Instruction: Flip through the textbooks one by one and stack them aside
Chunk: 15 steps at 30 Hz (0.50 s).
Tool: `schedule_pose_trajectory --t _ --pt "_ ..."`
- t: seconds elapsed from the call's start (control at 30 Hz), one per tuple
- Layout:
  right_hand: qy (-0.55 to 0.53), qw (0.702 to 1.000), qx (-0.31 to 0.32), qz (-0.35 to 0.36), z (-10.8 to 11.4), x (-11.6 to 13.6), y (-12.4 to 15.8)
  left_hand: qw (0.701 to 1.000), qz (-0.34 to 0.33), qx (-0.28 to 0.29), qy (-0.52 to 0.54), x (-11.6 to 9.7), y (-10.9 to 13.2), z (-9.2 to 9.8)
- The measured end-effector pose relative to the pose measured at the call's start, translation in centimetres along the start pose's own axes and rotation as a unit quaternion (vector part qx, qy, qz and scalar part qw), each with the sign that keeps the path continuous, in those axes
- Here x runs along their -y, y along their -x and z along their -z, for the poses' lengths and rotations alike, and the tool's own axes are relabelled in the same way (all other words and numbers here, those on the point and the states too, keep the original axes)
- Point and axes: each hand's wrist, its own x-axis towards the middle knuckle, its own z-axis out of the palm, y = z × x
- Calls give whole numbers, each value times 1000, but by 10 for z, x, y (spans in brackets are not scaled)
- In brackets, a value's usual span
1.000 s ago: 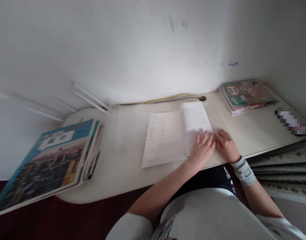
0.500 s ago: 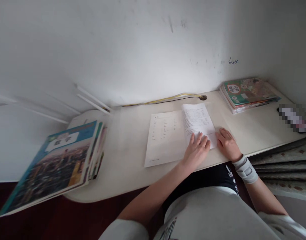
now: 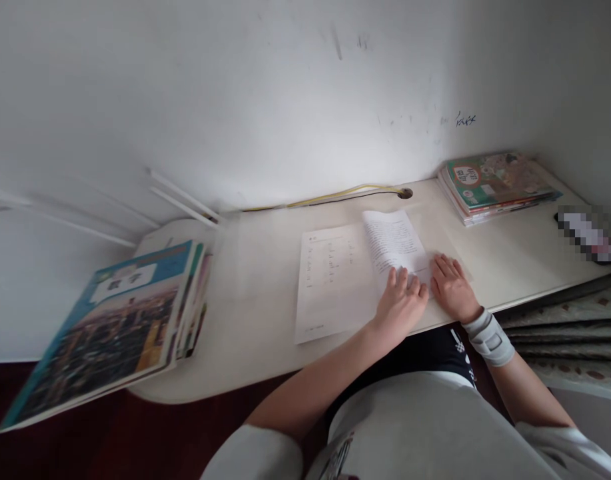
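Observation:
A large white printed sheet [image 3: 330, 293] lies on the desk, its right part folded over into a flap [image 3: 392, 237] covered with lines of text. My left hand [image 3: 401, 303] rests on the lower part of this flap, fingers apart and pointing away from me. Beside it, my right hand [image 3: 454, 290] lies flat at the right edge of the folded paper, with a grey wrist brace [image 3: 490, 339] around the wrist. The fold's lower edge is partly hidden under both hands.
At the left end of the white desk [image 3: 245, 320] stands a pile of books [image 3: 115, 320], overhanging the edge. Booklets [image 3: 500, 180] are stacked at the back right, near a blurred-out phone-like object [image 3: 588, 233]. A yellow cable [image 3: 335, 195] runs along the wall to a desk hole [image 3: 405, 193].
My left hand has slid slightly right and toward me on the flap. The sheet has turned a little, its lower left corner shifting right and nearer. My right hand has barely moved.

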Motion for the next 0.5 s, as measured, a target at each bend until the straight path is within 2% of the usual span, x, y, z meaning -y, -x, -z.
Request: schedule_pose_trajectory --t 0.23,0.5 --pt "11 1000 -2 -25 -5 1 0 1000 6 -12 -13 0 2 0" --pt "30 999 32 -16 6 5 -2 998 -43 26 23 5 1 1"
